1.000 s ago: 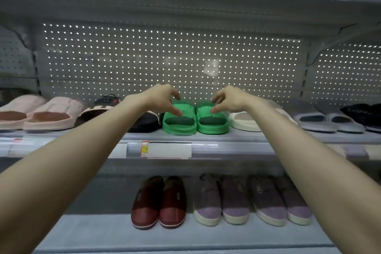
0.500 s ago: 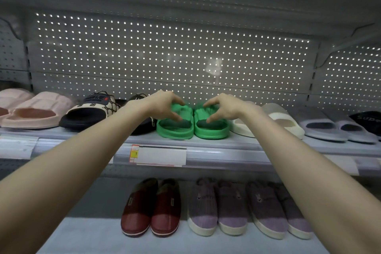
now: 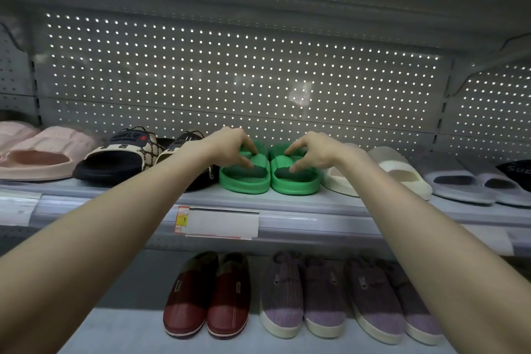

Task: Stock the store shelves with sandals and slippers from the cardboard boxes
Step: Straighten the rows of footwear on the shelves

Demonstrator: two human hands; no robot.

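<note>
Two green slides stand side by side on the grey upper shelf, heels toward me. My left hand pinches the strap of the left green slide between thumb and fingers. My right hand pinches the strap of the right green slide the same way. Both arms reach forward from the bottom corners of the view. No cardboard box is in view.
On the upper shelf, pink slides and patterned black slides sit left of the green pair; cream slides, grey slides and a black slide sit right. Below stand dark red slippers and purple slippers.
The view has shifted slightly right and closer to the shelf. Both hands stay on the green slides' straps, which sit a little nearer the shelf's front edge than before.
</note>
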